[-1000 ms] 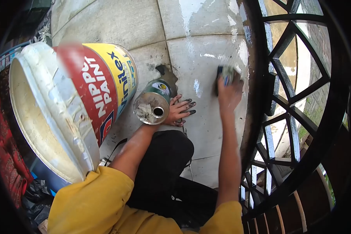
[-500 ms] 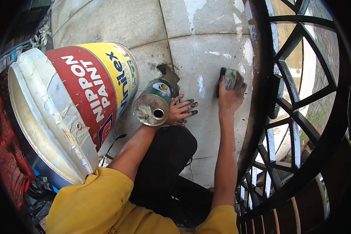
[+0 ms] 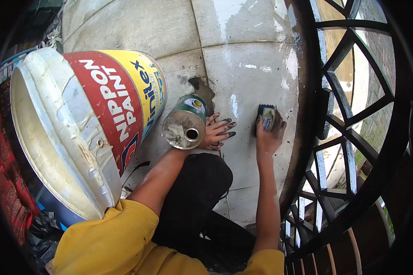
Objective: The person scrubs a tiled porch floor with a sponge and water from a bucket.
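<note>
My right hand grips a scrub brush with dark bristles, held against the grey tiled floor. Dark-stained fingers spread out on my left hand, which lies flat on the tiles and holds nothing. A green-labelled metal can with a round hole in its crusted top is right beside it, overlapping my left wrist in view. A wet brown patch marks the floor just beyond the can. White paint streaks show on the tile between my hands.
A large red and yellow paint bucket leans or lies at the left, its crusted rim towards me. Along the right runs a dark metal lattice. Red cloth and black plastic lie at the lower left.
My right hand has moved the brush a little towards me across the tile. My left hand stays flat on the floor. The view has shifted slightly.
</note>
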Motion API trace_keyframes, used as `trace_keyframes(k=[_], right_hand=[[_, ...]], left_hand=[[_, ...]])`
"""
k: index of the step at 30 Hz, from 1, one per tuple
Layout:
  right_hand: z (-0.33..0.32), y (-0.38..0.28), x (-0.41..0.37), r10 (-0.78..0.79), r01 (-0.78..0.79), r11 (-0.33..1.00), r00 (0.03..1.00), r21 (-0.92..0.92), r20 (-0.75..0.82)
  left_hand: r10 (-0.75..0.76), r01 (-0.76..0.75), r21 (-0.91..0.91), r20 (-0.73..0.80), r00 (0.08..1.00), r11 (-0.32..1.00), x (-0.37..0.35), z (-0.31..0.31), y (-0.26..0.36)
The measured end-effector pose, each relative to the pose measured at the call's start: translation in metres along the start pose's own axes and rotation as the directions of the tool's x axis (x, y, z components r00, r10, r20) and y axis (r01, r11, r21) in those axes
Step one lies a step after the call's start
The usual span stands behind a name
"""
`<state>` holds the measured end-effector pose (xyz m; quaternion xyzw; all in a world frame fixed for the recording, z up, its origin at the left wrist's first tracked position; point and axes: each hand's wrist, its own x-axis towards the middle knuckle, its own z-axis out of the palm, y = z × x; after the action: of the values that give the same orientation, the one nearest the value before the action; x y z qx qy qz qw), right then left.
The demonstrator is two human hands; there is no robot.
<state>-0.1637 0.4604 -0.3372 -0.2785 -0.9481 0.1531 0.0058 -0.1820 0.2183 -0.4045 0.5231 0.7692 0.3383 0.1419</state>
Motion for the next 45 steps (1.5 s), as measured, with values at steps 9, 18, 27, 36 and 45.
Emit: trace_keyframes(k=[9,18,27,36,45], right_hand=[[0.019,-0.086,0.23,-0.078,0.069,0.994,0.992,-0.09,-0.102],[0.005,0.036,-0.021,-0.145,0.158,0.984,0.979,0.081,-0.143],[-0.005,0.08,-0.096,-0.157,0.18,0.975,0.973,0.133,-0.166],[-0.003,-0.014,0.204,-0.08,0.067,0.995,0.981,-0.077,-0.174],[0.009,0.034,-0.049,-0.313,0.316,0.941,0.949,0.123,-0.049]], left_hand=[[-0.002,0.002,0.017,0.01,1.0,1.0,-0.003,-0.001,0.005],[-0.012,0.012,-0.015,0.012,1.0,1.0,0.002,-0.005,0.005],[-0.015,0.015,0.013,0.029,0.999,1.0,0.0,-0.005,0.007],[-0.022,0.022,0.004,0.031,0.999,1.0,0.001,-0.006,0.007],[-0.009,0.009,0.017,-0.011,1.0,1.0,0.003,-0.006,0.007]])
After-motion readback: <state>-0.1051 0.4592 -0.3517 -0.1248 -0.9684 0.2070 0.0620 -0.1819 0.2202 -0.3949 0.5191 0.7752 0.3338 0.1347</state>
